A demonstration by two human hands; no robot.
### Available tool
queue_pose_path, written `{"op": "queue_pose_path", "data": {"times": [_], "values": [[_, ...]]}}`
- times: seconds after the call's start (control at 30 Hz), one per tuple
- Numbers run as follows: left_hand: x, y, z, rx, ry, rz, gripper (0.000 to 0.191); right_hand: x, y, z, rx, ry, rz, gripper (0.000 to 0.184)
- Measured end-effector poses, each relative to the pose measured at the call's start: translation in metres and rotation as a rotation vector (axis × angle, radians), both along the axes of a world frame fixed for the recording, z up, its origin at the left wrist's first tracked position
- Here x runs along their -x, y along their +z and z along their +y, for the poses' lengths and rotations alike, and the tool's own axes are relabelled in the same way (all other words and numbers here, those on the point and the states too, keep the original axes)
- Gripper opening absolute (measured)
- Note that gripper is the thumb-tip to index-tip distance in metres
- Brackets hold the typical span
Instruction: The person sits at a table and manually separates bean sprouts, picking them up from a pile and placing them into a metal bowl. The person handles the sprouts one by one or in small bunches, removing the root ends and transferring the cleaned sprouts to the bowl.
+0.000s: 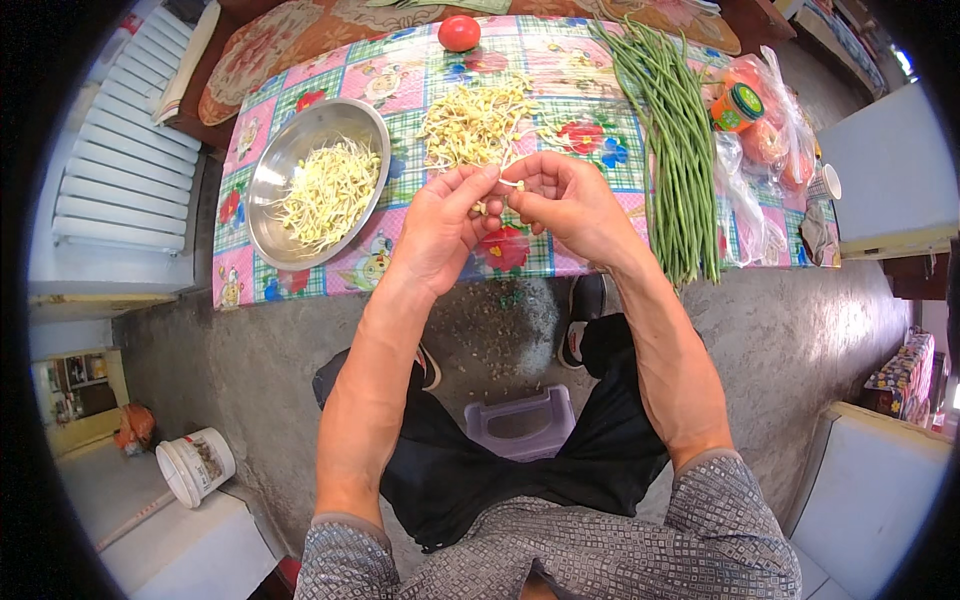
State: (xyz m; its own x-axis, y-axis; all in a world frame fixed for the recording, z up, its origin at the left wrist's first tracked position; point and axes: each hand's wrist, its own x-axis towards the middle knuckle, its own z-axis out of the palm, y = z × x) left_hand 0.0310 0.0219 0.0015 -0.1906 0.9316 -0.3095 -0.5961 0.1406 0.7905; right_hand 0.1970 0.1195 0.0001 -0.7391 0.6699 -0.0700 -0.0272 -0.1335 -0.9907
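Over the near part of the table, my left hand (454, 217) and my right hand (566, 201) meet at the fingertips. A bean sprout (511, 183) with a yellow head runs between them, pinched by my right thumb and fingers; my left fingertips touch its other end. More sprout heads (480, 207) show against my left fingers. Just beyond the hands lies a loose pile of bean sprouts (476, 120) on the patterned tablecloth (405, 176). To the left a steel basin (262, 187) holds a heap of bean sprouts (330, 191).
Long green beans (675, 157) lie along the right. Past them are plastic bags of round fruit (765, 142), a green-lidded jar (737, 106) and a paper cup (825, 182). A tomato (459, 34) sits at the far edge. Below is a purple plastic stool (519, 442) between my legs.
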Motion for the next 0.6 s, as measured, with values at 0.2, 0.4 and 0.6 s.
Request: {"op": "queue_pose_path", "data": {"times": [0.2,0.4,0.6], "values": [[0.004,0.003,-0.004,-0.055,0.026,-0.028,0.015,0.0,0.005,0.0,0.01,-0.005,-0.024,0.02],[0.01,0.015,-0.012,-0.116,0.037,-0.052,0.018,0.005,0.003,-0.001,0.047,0.025,-0.038,0.018],[0.028,0.022,-0.024,-0.161,0.075,-0.058,0.019,0.013,0.007,-0.008,0.052,0.039,-0.074,0.016]]}}
